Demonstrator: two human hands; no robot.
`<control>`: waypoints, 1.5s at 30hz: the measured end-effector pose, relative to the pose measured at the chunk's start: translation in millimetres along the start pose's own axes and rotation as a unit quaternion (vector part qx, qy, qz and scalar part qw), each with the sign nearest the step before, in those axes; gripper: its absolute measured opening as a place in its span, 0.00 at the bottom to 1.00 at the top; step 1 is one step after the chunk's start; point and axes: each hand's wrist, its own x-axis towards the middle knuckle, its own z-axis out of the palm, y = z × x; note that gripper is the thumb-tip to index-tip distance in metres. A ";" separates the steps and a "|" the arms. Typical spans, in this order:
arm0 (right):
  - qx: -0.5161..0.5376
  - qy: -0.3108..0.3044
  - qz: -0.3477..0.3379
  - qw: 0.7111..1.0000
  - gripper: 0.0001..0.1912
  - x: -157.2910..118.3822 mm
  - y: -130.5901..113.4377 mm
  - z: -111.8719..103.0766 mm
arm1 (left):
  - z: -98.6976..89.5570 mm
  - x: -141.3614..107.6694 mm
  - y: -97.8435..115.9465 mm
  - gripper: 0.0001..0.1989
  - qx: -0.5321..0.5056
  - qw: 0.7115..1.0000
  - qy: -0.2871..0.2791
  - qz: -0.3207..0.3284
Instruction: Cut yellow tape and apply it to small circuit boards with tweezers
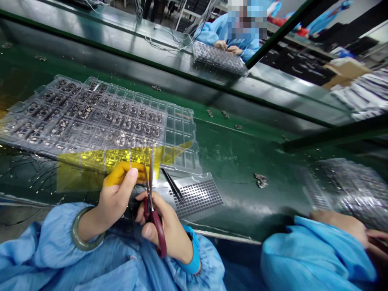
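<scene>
A transparent yellow film sheet (79, 171) is pinched in my left hand (117, 194), the thumb on top and the fingers behind the film. My right hand (165, 226) grips red-handled scissors (157, 232). Their blades point away from me, parted, with the film's right part between or beside them; I cannot tell which. Behind the film lie clear plastic trays (121, 113) with small circuit boards in many of their pockets. Right of the scissors, black tweezers (172, 186) rest against a clear sheet of small dark rectangles (200, 198).
Small metal parts (260, 180) lie on the green bench (236, 161). At right, a co-worker's blue sleeve (315, 254) and hands are near another stack of trays (354, 190). Across the bench, another person (230, 32) handles a tray (218, 58). A dark green frame bar (182, 70) crosses the view.
</scene>
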 end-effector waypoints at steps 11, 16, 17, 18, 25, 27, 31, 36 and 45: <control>0.090 0.036 0.034 0.995 0.35 -2.1 1.3 6.1 | 0.6 1.1 0.6 0.19 0.032 0.999 0.006 -0.023; 0.098 0.066 0.036 0.992 0.35 -2.6 0.3 9.1 | 1.7 -0.7 4.3 0.17 0.060 0.998 0.009 -0.006; 0.104 0.060 0.030 0.992 0.35 -2.6 0.0 8.7 | 2.2 -1.0 5.5 0.17 0.073 0.997 0.005 0.009; 0.110 0.054 0.025 0.992 0.36 -2.6 -0.2 8.2 | 2.6 -1.3 6.7 0.16 0.086 0.996 -0.002 0.028; 0.116 0.059 0.048 0.990 0.34 -2.4 2.7 6.5 | 3.2 -1.1 10.1 0.16 0.126 0.988 -0.009 0.084; 0.123 0.058 0.044 0.990 0.34 -1.8 3.0 7.7 | 3.2 -1.6 11.0 0.15 0.129 0.988 -0.013 0.080; 0.132 0.063 0.014 0.989 0.36 -0.1 -1.2 9.5 | 5.2 -4.9 12.9 0.13 0.125 0.987 -0.046 0.087; 0.126 0.088 0.043 0.987 0.35 -2.6 -2.0 9.3 | 8.1 -8.2 10.1 0.14 0.116 0.987 -0.060 0.088; 0.103 0.095 -0.032 0.990 0.33 -3.1 -3.0 7.4 | 5.9 -11.3 12.5 0.19 0.100 0.980 -0.147 0.090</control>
